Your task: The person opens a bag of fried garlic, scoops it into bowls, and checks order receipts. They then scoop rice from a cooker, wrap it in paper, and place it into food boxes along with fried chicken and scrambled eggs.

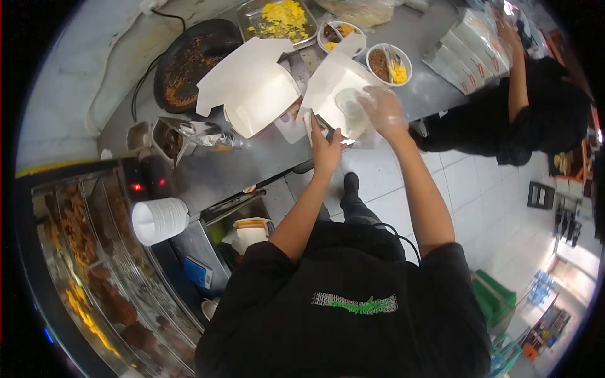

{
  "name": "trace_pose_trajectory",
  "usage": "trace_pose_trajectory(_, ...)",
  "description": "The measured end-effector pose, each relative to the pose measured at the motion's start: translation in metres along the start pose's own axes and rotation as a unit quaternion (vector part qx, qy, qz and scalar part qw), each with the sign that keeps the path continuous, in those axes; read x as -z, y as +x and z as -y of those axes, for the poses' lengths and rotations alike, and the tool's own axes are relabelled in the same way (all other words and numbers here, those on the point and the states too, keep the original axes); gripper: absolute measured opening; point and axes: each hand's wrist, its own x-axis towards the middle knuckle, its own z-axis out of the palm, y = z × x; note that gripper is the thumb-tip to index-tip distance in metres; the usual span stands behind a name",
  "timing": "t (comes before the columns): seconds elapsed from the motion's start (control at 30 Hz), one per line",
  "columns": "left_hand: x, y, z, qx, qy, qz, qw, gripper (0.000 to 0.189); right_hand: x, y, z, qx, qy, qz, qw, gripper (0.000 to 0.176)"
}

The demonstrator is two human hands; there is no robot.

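An open white paper takeout box [340, 75] is in front of me at the counter's edge. My left hand [326, 151] grips its near corner, thumb and fingers apart around the edge. My right hand [383, 110], in a clear plastic glove, reaches into the box from the right. Its fingers hold a small translucent plastic cup [350, 103] inside; the cup's contents cannot be made out. Just left stands a second open white takeout box [261, 104], apparently empty. Beyond the boxes are a round bowl of brown food and yellow egg [389, 65] and another filled bowl [340, 34].
A metal tray of yellow egg [282, 22] and a dark pan [195, 66] stand at the back left. Stacked white bowls [161, 220] sit by the heated food cabinet [94, 271]. On the right, a person in black [535, 107] reaches over bagged white boxes [469, 50].
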Motion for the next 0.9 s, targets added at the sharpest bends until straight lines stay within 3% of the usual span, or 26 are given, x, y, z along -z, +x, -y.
trace_pose_trajectory(0.07, 0.005, -0.013, -0.004, 0.002, -0.026, 0.014, 1.000, 0.079, 0.057, -0.039, 0.021, -0.054, 0.064, -0.007, 0.996, 0.029)
trace_pose_trajectory(0.13, 0.008, -0.016, -0.003, -0.026, -0.007, 0.034, 0.999, 0.077, 0.089, -0.102, 0.016, -0.066, 0.100, -0.080, 0.990, 0.026)
trace_pose_trajectory(0.2, 0.023, -0.037, 0.023, -0.064, 0.064, 0.060, 0.994, 0.075, 0.115, -0.182, 0.014, -0.265, 0.145, -0.065, 0.951, 0.021)
trace_pose_trajectory(0.27, 0.028, -0.078, 0.021, -0.055, 0.077, 0.111, 0.989, 0.069, 0.131, -0.276, 0.010, -0.341, 0.076, -0.071, 0.934, 0.017)
trace_pose_trajectory(0.33, 0.028, -0.118, 0.036, -0.061, 0.100, 0.247, 0.962, 0.062, 0.137, -0.386, 0.011, -0.374, 0.105, -0.137, 0.911, 0.017)
trace_pose_trajectory(0.37, 0.027, -0.137, 0.055, -0.052, 0.136, 0.303, 0.942, 0.054, 0.140, -0.437, 0.019, -0.386, 0.046, -0.162, 0.907, 0.014)
trace_pose_trajectory(0.43, 0.015, -0.168, 0.112, 0.035, 0.206, 0.433, 0.877, 0.041, 0.150, -0.533, 0.054, -0.459, -0.031, -0.201, 0.865, 0.012)
trace_pose_trajectory(0.47, 0.010, -0.175, 0.153, -0.013, 0.340, 0.493, 0.801, 0.037, 0.153, -0.576, 0.071, -0.506, -0.038, -0.219, 0.834, 0.013)
trace_pose_trajectory(0.53, -0.029, -0.228, 0.181, 0.007, 0.405, 0.629, 0.663, 0.035, 0.155, -0.656, 0.106, -0.546, -0.077, -0.280, 0.786, 0.016)
trace_pose_trajectory(0.6, -0.065, -0.289, 0.225, -0.043, 0.445, 0.734, 0.510, 0.034, 0.167, -0.731, 0.151, -0.622, -0.105, -0.295, 0.718, 0.018)
trace_pose_trajectory(0.7, -0.137, -0.411, 0.319, -0.135, 0.445, 0.830, 0.309, 0.033, 0.171, -0.857, 0.217, -0.697, -0.139, -0.397, 0.580, 0.017)
trace_pose_trajectory(0.73, -0.154, -0.448, 0.335, -0.164, 0.445, 0.846, 0.243, 0.032, 0.168, -0.891, 0.244, -0.701, -0.151, -0.470, 0.514, 0.017)
trace_pose_trajectory(0.8, -0.186, -0.557, 0.350, -0.202, 0.410, 0.872, 0.175, 0.030, 0.186, -0.953, 0.305, -0.710, -0.227, -0.549, 0.379, 0.016)
trace_pose_trajectory(0.87, -0.208, -0.668, 0.363, -0.190, 0.398, 0.890, 0.115, 0.028, 0.197, -1.003, 0.363, -0.713, -0.321, -0.571, 0.250, 0.017)
trace_pose_trajectory(0.9, -0.212, -0.724, 0.365, -0.139, 0.409, 0.897, 0.091, 0.028, 0.204, -1.031, 0.388, -0.704, -0.367, -0.576, 0.197, 0.017)
